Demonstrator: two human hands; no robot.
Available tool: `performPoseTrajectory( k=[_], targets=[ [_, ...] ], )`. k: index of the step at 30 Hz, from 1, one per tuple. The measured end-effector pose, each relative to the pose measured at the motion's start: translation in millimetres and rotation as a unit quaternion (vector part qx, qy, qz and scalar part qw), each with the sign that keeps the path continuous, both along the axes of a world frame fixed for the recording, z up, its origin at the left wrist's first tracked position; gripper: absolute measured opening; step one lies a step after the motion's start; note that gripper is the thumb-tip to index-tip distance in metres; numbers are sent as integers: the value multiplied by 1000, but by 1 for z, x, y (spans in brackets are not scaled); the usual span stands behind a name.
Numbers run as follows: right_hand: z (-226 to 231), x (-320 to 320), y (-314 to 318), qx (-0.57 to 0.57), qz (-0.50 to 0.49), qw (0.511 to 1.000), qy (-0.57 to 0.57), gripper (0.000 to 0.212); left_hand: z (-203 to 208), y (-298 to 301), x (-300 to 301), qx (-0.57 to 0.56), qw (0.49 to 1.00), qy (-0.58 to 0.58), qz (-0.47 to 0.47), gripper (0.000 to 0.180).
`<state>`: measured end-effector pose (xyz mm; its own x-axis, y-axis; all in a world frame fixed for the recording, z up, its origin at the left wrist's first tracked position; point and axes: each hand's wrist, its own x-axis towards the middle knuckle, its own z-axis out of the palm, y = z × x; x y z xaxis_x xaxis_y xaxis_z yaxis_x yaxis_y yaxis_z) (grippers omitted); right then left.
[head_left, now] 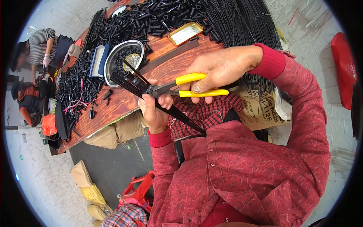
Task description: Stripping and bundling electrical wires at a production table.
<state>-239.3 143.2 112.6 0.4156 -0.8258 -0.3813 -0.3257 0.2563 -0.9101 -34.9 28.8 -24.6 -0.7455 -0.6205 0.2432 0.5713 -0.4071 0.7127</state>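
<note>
My right hand [225, 68] is closed around yellow-handled pliers [192, 78]; the two handles stand apart. The dark metal jaws reach left to a bundle of thin black strips [123, 84]. My left hand [152, 113] pinches this bundle just below the jaws, its thumb up against them. The strips run from over the table, through my left fingers, and down toward my lap. One or two strips stick up apart from the rest near the jaws. Whether the jaws bite on a strip is too small to tell.
On the reddish wooden table [166, 51] stand a steel bowl [107, 68] with small black rings, a yellow-rimmed tin [185, 34] and a blue-and-white box [98, 62]. Heaped black tubular parts [151, 17] and long black rods [242, 26] surround them. Two people work at the far left.
</note>
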Motion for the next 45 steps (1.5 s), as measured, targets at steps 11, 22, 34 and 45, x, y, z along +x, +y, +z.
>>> performPoseTrajectory(
  k=[11,22,34,45],
  targets=[
    [-5,-3,3,49,-16,998,-42,31,6,6,1,-5,999,-33,35,64],
    [-2,-5,3,102,-27,992,-65,31,11,12,0,-11,997,-60,45,66],
    [-3,4,-2,30,-30,999,12,29,5,6,3,-13,997,-55,60,63],
    [-62,19,1,5,-71,987,-144,34,0,5,5,23,997,-9,67,57]
  ],
)
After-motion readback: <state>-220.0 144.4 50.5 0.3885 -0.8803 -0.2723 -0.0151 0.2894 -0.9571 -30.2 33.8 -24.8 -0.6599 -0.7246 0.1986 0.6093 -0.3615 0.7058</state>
